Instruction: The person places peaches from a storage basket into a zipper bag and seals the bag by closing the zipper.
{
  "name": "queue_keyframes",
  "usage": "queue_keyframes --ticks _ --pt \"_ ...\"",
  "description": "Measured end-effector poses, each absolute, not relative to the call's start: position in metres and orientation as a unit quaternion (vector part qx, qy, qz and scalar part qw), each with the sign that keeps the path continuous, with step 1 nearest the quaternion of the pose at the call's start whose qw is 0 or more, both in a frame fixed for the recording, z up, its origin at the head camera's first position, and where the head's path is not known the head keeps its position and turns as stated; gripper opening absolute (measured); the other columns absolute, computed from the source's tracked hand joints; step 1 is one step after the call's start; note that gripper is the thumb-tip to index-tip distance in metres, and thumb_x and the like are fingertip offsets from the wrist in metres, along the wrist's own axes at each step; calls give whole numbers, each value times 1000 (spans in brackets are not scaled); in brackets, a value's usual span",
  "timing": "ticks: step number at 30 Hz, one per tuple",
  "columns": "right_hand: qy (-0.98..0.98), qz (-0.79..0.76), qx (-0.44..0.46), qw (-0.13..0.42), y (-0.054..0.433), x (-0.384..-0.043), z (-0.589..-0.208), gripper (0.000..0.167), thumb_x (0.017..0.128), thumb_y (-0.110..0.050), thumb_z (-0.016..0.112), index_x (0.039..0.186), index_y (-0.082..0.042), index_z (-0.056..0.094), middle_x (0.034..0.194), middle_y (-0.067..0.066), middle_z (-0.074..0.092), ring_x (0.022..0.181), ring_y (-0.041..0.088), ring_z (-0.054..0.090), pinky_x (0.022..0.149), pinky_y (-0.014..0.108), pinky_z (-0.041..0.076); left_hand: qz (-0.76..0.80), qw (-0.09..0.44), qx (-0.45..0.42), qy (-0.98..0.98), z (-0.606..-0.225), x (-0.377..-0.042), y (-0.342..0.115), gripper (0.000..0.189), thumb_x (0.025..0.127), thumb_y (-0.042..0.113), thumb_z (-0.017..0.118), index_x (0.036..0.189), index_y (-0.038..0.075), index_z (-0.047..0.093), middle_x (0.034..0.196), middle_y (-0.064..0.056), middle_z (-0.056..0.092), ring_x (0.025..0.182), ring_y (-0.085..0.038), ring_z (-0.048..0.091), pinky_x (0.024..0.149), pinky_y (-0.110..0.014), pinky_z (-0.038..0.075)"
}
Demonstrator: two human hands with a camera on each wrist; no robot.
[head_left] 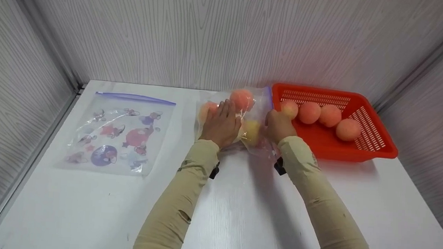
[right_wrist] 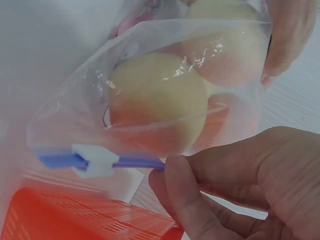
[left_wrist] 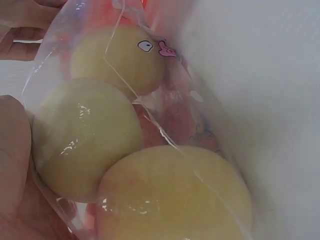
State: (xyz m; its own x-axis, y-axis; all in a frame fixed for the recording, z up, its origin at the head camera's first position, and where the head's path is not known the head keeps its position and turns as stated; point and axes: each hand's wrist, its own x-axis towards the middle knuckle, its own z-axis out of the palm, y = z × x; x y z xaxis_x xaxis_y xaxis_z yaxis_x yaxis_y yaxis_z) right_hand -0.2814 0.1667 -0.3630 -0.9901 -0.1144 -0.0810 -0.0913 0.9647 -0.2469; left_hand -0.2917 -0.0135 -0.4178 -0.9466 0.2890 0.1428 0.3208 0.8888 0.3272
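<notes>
Fingers (right_wrist: 180,187) of our right hand (head_left: 280,125) pinched the bag (head_left: 261,107) mid-frame; our left hand (head_left: 221,125), fingers straight, lay on it.

Your head camera looks forward and down across the desk (head_left: 232,216), the filled bag (head_left: 254,115) at twelve o'clock; your wrist cameras both show that bag close up.

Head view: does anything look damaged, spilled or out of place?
The left forearm sleeve appears torn: a dark-edged hole interrupts its beige fabric. Nothing looks spilled from the red basket or filled bag.
</notes>
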Motion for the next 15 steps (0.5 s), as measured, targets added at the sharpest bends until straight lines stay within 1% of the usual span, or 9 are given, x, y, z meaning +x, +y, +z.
queue_keyframes --ticks 2,4,8,10,12,15 --pt "992 -101 -58 39 165 -281 -364 16 95 -1 64 108 8 67 83 20 67 73 31 64 71 39 59 -169 45 -154 -972 -418 -291 -12 60 110 34 24 160 1 21 166 -16 22 153 -30 19 124 -53 15" --pt "995 -66 -69 25 163 -281 -364 13 96 -1 62 105 8 66 81 20 67 71 31 65 68 38 58 -167 45 -153 -973 -417 -290 -12 60 110 35 24 160 2 22 166 -16 22 153 -30 19 124 -53 15" --pt "995 8 -99 1 161 -281 -362 15 97 -2 61 105 9 66 85 22 69 72 33 67 71 40 61 -170 46 -148 -973 -416 -291 -10 60 110 35 25 160 2 23 165 -15 23 153 -29 19 124 -55 16" --pt "994 22 -103 -2 160 -280 -361 16 96 -3 62 106 8 66 87 22 70 74 33 67 73 41 62 -170 46 -146 -974 -417 -292 -9 60 110 36 25 160 2 23 166 -15 23 153 -29 19 124 -55 16" --pt "995 12 -99 2 160 -279 -360 17 97 -6 64 108 7 65 88 21 69 74 33 66 75 42 62 -166 45 -144 -975 -417 -292 -9 60 110 36 25 160 2 23 166 -14 23 153 -29 19 124 -55 15" --pt "995 -50 -87 10 161 -278 -360 19 97 -7 64 112 6 66 93 22 70 79 34 66 79 43 61 -158 45 -146 -976 -418 -292 -6 60 110 36 25 160 2 22 166 -14 22 154 -29 18 124 -55 14"
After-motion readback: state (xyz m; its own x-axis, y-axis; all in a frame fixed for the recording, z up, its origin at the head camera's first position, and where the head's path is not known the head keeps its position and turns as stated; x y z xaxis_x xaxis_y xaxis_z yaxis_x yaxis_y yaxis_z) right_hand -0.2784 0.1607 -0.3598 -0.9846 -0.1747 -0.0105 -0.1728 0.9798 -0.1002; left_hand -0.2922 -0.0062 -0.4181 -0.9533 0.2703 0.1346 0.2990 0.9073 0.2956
